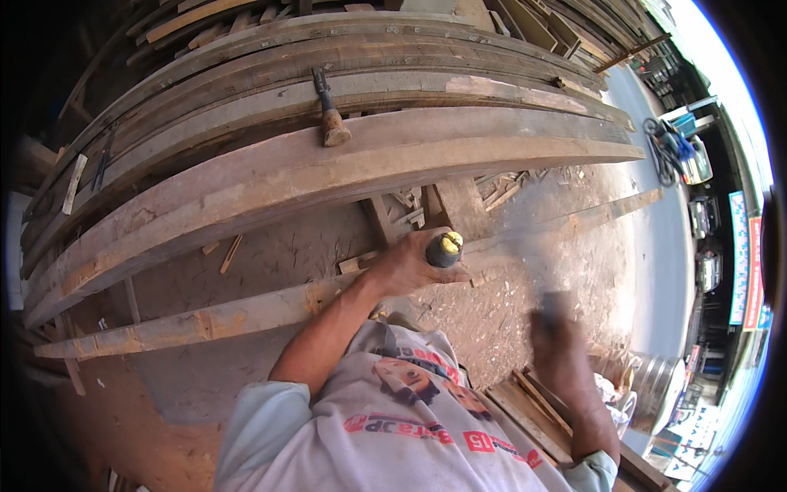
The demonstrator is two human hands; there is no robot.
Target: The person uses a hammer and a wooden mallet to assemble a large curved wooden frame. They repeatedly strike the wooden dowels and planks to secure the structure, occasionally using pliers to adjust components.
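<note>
My left hand [416, 264] is closed around the dark handle of a chisel [446, 248], seen almost end-on with a battered yellow top. Its blade is hidden below the hand. The chisel stands over a long narrow timber [234, 315] that runs left to right in front of me. To the right, my right hand [561, 348] is smeared by motion but wrapped around the dark grip of a hammer-like tool [555, 307]. Its upper part is too blurred to make out. Another chisel [334, 123], with a worn wooden handle, lies across the beams beyond my left hand.
Thick long beams [352, 172] lie side by side beyond the narrow timber. Wood chips [500, 328] litter the dirt ground. Boards [533, 414] and a metal drum [656, 385] are at the lower right. A road [643, 246] with a motorcycle [668, 152] and parked vehicles runs along the right.
</note>
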